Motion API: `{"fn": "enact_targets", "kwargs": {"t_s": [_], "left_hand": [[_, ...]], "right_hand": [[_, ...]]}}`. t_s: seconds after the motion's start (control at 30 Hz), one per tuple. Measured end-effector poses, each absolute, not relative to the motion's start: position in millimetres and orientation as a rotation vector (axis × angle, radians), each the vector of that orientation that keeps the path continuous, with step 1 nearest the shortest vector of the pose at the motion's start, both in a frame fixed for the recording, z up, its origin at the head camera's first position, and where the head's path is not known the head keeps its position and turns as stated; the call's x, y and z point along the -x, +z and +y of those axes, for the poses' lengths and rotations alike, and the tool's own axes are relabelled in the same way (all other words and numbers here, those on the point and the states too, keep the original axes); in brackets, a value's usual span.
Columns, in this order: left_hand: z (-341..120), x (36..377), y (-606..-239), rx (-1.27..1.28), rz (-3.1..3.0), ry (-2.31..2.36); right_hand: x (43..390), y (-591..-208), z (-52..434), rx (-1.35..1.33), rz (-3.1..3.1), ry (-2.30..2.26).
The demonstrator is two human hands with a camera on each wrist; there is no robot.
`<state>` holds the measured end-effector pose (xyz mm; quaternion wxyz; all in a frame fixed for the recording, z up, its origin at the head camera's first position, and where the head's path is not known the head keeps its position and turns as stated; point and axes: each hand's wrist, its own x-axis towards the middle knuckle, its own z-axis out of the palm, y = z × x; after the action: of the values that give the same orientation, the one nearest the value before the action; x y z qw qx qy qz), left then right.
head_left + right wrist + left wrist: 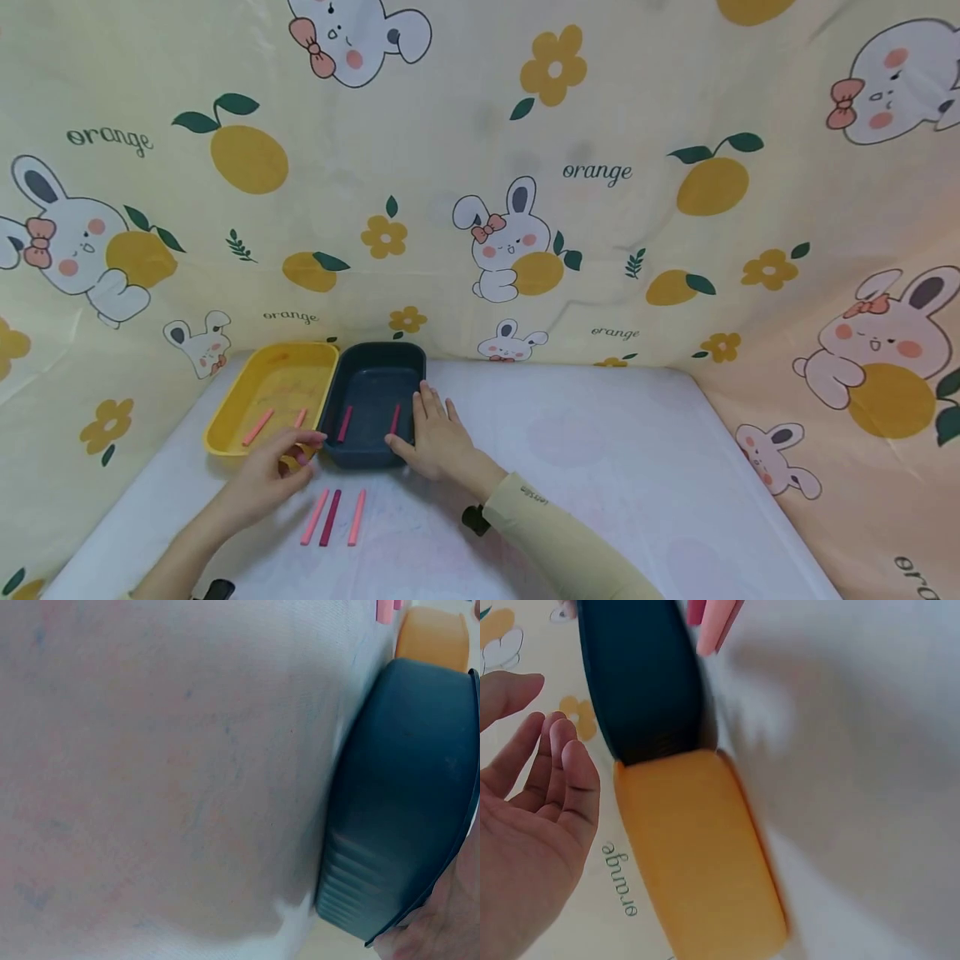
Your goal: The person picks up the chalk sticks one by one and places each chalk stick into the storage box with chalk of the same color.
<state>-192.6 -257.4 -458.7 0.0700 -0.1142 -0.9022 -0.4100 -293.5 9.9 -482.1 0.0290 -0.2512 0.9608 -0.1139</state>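
My right hand (435, 437) rests along the right wall of a dark blue tray (381, 354). Its fingers lie straight over the rim, and the thumb reaches the front corner. By the front corner where this tray meets a yellow tray (225, 408), my left hand (262, 479) hovers with loosely bent fingers. In the left wrist view, the left hand (536, 817) holds nothing. Two magenta sticks, one of them a left stick (344, 424), lie in the dark tray. Light pink sticks, such as one pink stick (258, 427), lie in the yellow tray.
In front of the trays, a pink stick (314, 517), a magenta stick (330, 517) and another pink stick (357, 517) lie side by side on the white tabletop (585, 467). A printed rabbit-and-orange cloth (450, 125) hangs behind and at the sides.
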Motion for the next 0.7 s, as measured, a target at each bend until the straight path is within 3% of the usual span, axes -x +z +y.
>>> {"fn": "enact_targets", "kwargs": {"t_s": [0.7], "left_hand": [[-247, 186, -489, 0.436, -3.074, -0.943]], "right_hand": [[296, -485, 9, 0.753, 2.96, -0.34]]}}
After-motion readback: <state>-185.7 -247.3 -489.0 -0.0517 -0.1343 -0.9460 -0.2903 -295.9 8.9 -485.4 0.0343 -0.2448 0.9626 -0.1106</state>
